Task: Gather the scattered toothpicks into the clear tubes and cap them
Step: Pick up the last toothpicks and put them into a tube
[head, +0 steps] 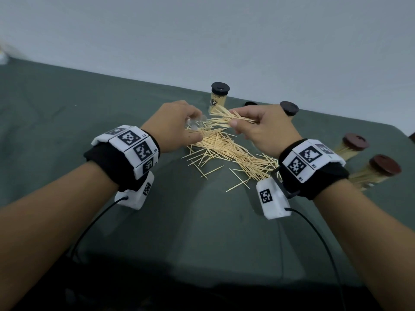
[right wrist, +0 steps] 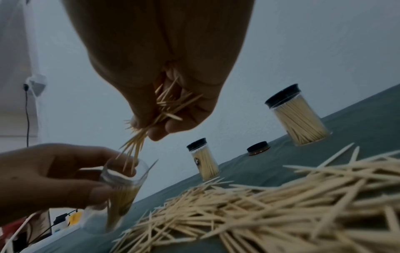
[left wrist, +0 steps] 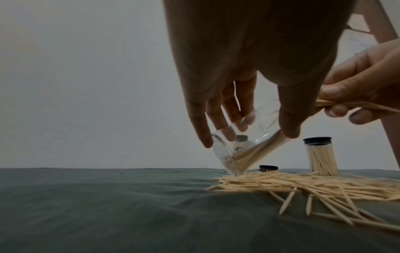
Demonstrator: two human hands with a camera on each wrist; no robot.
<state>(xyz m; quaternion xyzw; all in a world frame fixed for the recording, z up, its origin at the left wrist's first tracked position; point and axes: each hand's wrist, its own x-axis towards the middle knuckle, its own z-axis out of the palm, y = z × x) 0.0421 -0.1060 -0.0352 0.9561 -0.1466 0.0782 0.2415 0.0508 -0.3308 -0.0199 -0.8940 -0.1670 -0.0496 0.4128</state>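
Observation:
My left hand (head: 179, 124) grips a clear uncapped tube (left wrist: 244, 150), tilted over the pile and partly filled with toothpicks; the same tube (right wrist: 121, 186) shows in the right wrist view. My right hand (head: 258, 124) pinches a bundle of toothpicks (head: 226, 117) whose tips point into the tube's mouth (right wrist: 127, 164). A loose pile of toothpicks (head: 226, 151) lies on the green cloth (head: 89, 108) between and below both hands. A loose black cap (right wrist: 258, 148) lies on the cloth near the far edge.
A filled tube with a black cap (head: 219, 95) stands behind the pile. Another black-capped tube (head: 289, 108) stands behind my right hand. Two brown-capped filled tubes (head: 352, 147) (head: 377, 171) stand at the right edge. A grey wall backs the table.

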